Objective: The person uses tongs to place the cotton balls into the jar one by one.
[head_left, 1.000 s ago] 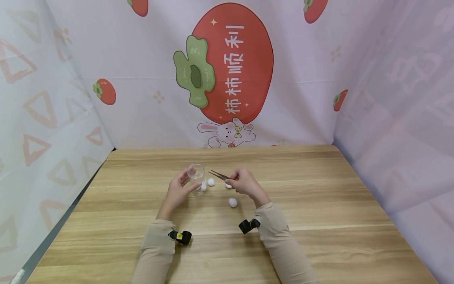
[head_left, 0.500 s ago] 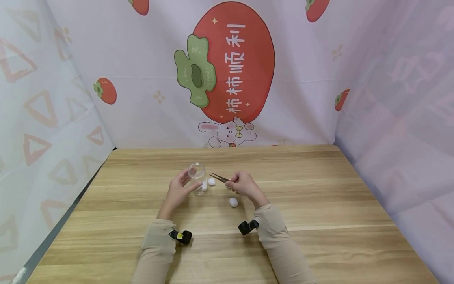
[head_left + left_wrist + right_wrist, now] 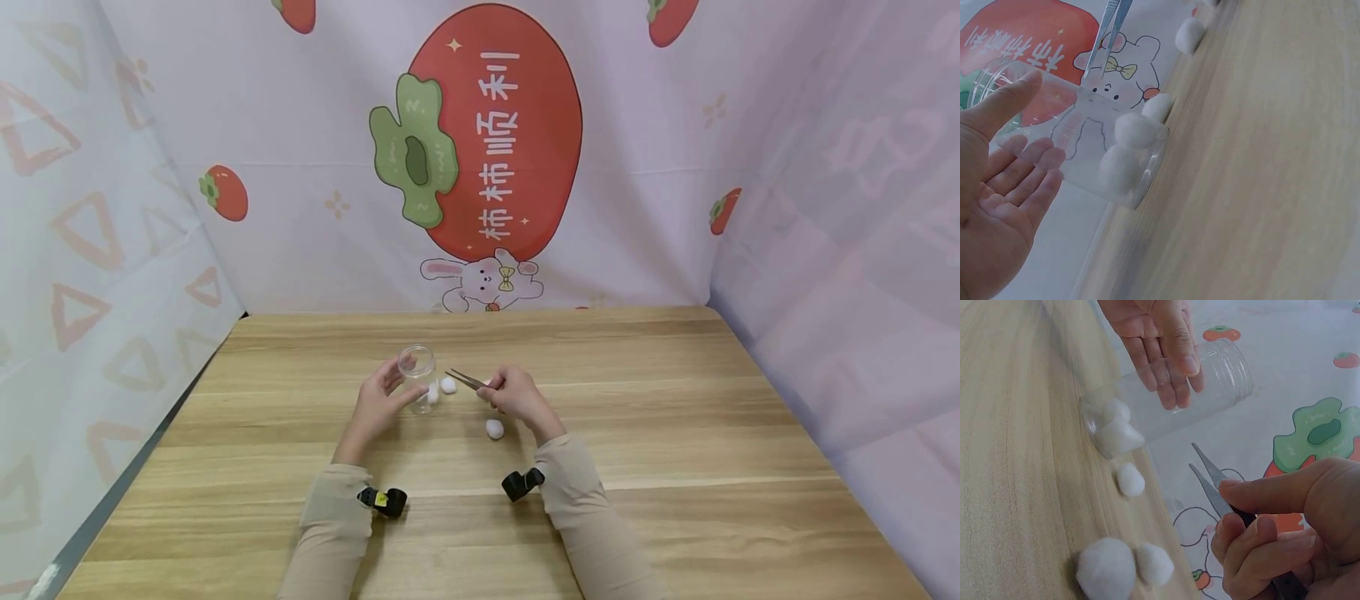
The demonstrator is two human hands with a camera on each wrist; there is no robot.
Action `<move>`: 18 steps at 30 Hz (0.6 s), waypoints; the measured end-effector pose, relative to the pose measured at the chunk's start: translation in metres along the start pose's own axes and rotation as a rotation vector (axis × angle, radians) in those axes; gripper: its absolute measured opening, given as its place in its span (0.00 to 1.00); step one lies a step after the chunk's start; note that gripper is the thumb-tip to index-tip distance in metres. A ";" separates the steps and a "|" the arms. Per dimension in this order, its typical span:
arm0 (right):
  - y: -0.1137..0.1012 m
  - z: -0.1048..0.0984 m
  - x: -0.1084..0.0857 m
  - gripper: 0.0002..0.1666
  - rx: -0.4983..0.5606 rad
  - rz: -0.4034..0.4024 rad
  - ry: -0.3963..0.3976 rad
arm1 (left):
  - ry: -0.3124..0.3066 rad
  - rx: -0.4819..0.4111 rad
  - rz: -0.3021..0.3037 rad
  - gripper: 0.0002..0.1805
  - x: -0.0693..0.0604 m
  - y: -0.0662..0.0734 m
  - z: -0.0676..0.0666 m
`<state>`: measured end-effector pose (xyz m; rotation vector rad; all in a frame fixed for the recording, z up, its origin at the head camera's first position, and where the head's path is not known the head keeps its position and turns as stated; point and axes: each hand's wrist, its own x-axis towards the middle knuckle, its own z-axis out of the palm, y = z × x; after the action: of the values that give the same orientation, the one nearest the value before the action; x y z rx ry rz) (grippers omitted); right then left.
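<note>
Two white balls [image 3: 1119,169] lie in the jar [image 3: 1082,134] below the left fingers [image 3: 1010,103].

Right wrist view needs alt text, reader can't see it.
Tweezers, tips apart with nothing between them, sit in the right hand's grip near a clear jar held by the left hand. Two white balls lie inside at its base; three more balls rest on the table.

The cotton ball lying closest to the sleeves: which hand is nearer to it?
Right. The right hand, holding tweezers, is just beyond that cotton ball; the left hand is farther off, to its left, holding the jar.
</note>
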<state>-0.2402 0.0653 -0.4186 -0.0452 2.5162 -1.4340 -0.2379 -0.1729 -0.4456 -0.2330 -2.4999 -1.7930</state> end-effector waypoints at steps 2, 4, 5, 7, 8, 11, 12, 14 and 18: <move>0.001 0.001 0.000 0.10 -0.002 0.002 0.005 | 0.002 0.001 0.001 0.38 0.000 0.001 0.000; 0.002 0.002 0.000 0.10 0.002 0.003 0.009 | 0.004 0.002 0.002 0.38 -0.001 0.001 0.000; 0.002 0.003 0.000 0.10 0.002 0.002 0.011 | 0.004 0.002 0.002 0.38 -0.001 0.001 0.000; 0.003 0.004 -0.001 0.10 0.007 0.002 0.011 | 0.007 0.000 0.001 0.37 -0.001 0.001 0.000; 0.003 0.005 -0.001 0.10 0.010 0.002 0.011 | 0.008 0.000 0.000 0.37 -0.001 0.001 0.000; 0.004 0.006 -0.001 0.10 0.019 0.006 0.006 | 0.007 -0.001 -0.007 0.37 0.000 0.000 0.001; 0.004 0.006 0.000 0.10 0.023 0.009 0.005 | 0.005 0.000 -0.008 0.38 0.000 -0.001 0.001; 0.005 0.007 0.001 0.11 0.020 0.011 0.004 | 0.001 0.001 -0.010 0.38 0.001 -0.001 0.001; 0.008 0.009 0.003 0.11 0.002 0.019 0.010 | -0.002 0.001 -0.013 0.38 0.001 -0.002 0.001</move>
<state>-0.2400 0.0609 -0.4303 -0.0140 2.5171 -1.4327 -0.2393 -0.1729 -0.4474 -0.2199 -2.5095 -1.7969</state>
